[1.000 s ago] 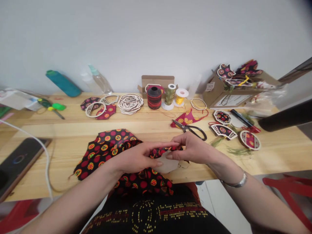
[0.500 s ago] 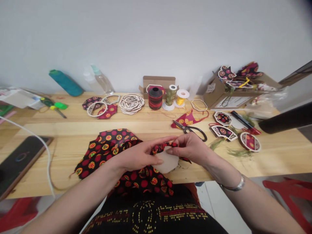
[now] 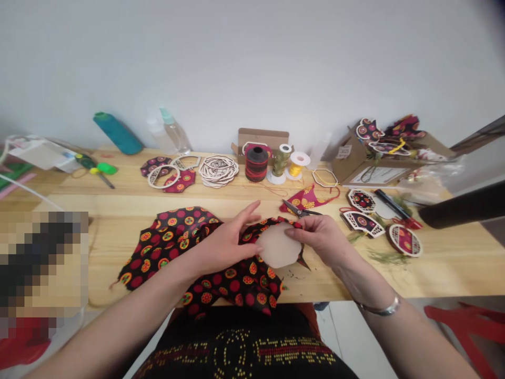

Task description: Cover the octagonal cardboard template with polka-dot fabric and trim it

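A pale, roundish flat piece (image 3: 278, 245) with a few straight edges lies against a black cloth with red and orange round motifs (image 3: 169, 237). My right hand (image 3: 321, 236) pinches the upper right edge of this piece together with the cloth. At its left edge rests the thumb of my left hand (image 3: 226, 241), whose fingers stretch apart over the cloth. The cloth spreads across the table and hangs over the front edge. Behind my right hand lie black-handled scissors (image 3: 296, 209), partly hidden, against a magenta patterned scrap (image 3: 305, 198).
Thread spools (image 3: 256, 164) stand at the back, with a stack of cut-out wooden shapes (image 3: 218, 171) to their left. A cardboard box (image 3: 347, 164) holds patterned ornaments. More ornaments (image 3: 404, 240) lie to the right. A teal thread cone (image 3: 118, 134) leans at the wall.
The left fingers have lifted and spread away from the cloth's upper edge. My right hand has shifted slightly right, and more of the pale piece shows.
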`<action>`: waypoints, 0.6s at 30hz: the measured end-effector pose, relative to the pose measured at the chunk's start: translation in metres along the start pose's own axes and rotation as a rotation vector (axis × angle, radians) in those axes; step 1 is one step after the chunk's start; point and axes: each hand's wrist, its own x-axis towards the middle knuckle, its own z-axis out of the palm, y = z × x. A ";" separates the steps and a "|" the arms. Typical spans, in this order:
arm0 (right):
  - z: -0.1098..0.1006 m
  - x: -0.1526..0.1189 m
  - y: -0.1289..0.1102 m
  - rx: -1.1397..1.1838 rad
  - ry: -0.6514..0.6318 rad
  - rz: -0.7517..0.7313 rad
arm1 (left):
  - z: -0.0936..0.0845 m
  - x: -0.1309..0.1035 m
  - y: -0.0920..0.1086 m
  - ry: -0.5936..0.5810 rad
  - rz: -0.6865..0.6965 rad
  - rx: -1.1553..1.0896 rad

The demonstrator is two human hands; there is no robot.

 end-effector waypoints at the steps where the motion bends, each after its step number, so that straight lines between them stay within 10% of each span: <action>1: -0.001 0.001 -0.001 0.003 0.034 0.004 | 0.000 -0.003 0.002 0.087 0.068 0.068; 4: -0.003 0.004 -0.002 0.011 0.115 0.028 | 0.002 -0.014 0.009 0.256 0.405 0.386; 6: -0.003 0.006 -0.003 0.055 0.134 0.047 | 0.005 -0.023 0.012 0.109 0.577 0.541; 10: -0.007 0.011 -0.002 0.123 0.156 0.032 | 0.010 -0.038 0.005 -0.089 0.487 0.753; 18: -0.018 0.010 0.003 0.142 0.203 0.033 | -0.006 -0.036 -0.026 0.078 0.349 1.035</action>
